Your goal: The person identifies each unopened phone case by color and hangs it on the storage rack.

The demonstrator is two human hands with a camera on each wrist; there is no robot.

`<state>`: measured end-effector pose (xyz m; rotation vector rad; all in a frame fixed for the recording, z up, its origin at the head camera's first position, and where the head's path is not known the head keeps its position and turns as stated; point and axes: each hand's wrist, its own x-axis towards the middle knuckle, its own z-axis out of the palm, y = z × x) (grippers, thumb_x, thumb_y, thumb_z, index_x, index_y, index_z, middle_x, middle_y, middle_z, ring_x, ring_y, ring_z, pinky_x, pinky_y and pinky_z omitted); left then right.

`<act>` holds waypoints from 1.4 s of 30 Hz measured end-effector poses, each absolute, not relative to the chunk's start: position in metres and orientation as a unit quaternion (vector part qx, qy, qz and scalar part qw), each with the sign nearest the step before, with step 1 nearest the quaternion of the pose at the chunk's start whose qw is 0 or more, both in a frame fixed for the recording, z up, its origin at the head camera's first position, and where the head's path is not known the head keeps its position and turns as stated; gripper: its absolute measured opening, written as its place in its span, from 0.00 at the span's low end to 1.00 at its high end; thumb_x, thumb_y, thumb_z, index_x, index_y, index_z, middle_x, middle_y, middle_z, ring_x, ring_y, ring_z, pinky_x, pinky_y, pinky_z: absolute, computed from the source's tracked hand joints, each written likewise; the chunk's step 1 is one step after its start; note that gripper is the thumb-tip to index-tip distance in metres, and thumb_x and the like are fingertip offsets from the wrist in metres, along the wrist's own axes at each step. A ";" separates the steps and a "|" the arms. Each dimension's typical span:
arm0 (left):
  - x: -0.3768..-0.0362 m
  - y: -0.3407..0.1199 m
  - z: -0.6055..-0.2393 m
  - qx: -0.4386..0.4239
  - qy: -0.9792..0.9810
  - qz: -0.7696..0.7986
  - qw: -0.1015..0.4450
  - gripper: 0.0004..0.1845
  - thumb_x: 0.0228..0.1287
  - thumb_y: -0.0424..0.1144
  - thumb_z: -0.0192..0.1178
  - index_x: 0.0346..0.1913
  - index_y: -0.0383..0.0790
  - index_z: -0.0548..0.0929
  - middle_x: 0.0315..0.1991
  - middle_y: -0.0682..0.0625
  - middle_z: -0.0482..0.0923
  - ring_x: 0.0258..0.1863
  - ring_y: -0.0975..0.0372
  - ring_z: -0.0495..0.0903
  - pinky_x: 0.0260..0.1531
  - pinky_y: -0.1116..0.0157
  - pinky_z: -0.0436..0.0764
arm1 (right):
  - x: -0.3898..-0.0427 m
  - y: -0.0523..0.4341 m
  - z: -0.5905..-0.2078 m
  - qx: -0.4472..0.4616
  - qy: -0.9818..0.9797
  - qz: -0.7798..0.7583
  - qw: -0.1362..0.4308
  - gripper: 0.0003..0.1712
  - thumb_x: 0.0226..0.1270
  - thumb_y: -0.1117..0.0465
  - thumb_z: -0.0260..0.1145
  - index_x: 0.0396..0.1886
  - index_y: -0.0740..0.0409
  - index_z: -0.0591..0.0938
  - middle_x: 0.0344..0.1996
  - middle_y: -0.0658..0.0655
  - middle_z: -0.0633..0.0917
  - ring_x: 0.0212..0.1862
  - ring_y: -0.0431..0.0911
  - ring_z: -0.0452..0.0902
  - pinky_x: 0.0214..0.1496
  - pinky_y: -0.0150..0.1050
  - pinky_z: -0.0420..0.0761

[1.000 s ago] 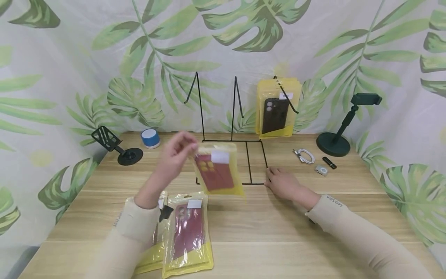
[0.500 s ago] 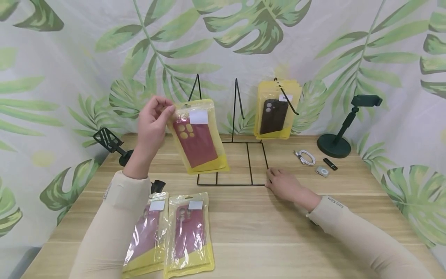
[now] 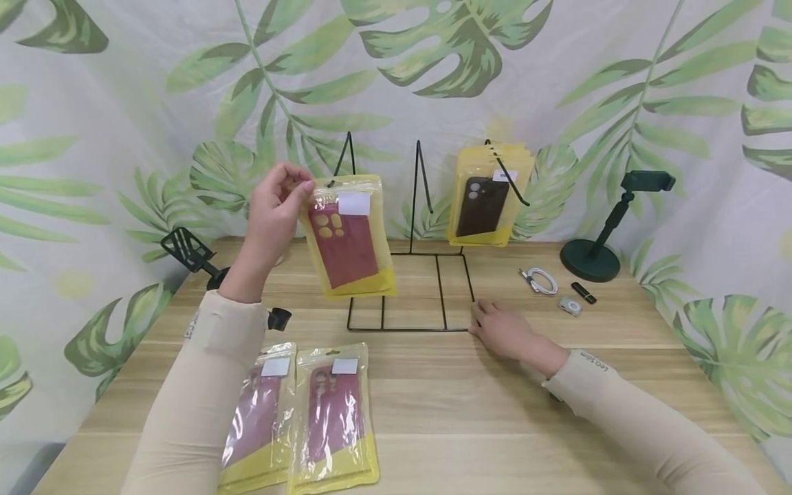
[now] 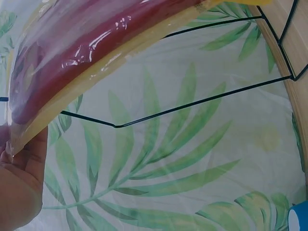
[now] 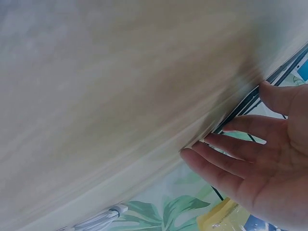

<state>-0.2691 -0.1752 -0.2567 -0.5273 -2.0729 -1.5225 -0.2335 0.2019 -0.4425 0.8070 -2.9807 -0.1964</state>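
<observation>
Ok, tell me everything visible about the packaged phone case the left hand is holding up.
The packaged phone case is a dark red case with camera cutouts, sealed in a glossy clear-and-yellow plastic pouch with a white label at the top. It hangs tilted in the air, pinched at its upper left corner by the left hand, right at the leftmost hook of the black wire display rack.

"Leo Sam" on right sleeve (image 3: 595, 362)
</observation>
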 end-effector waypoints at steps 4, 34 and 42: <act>-0.276 -0.178 -0.260 -0.189 -0.773 -0.552 0.249 0.04 0.74 0.35 0.54 0.42 0.38 0.77 0.31 0.59 0.78 0.31 0.66 0.74 0.33 0.71 0.73 | -0.234 0.201 -0.443 0.269 -0.960 -0.076 0.030 0.32 0.76 0.49 0.58 0.64 0.72 0.75 0.62 0.70 0.78 0.63 0.62 0.75 0.65 0.53 0.76; -0.355 -0.165 -0.240 -0.095 -0.898 -0.376 0.205 0.13 0.75 0.38 0.50 0.55 0.35 0.75 0.58 0.41 0.78 0.59 0.49 0.76 0.55 0.52 0.76 | -0.233 0.201 -0.441 0.266 -0.960 -0.082 0.024 0.31 0.76 0.50 0.58 0.64 0.72 0.74 0.62 0.71 0.77 0.63 0.62 0.75 0.65 0.53 0.76; -0.372 -0.161 -0.235 -0.069 -0.908 -0.373 0.178 0.14 0.76 0.39 0.49 0.57 0.37 0.74 0.61 0.43 0.78 0.63 0.51 0.75 0.57 0.53 0.76 | -0.233 0.202 -0.446 0.283 -0.953 -0.097 0.043 0.31 0.75 0.50 0.58 0.63 0.73 0.75 0.61 0.71 0.78 0.62 0.62 0.76 0.64 0.53 0.77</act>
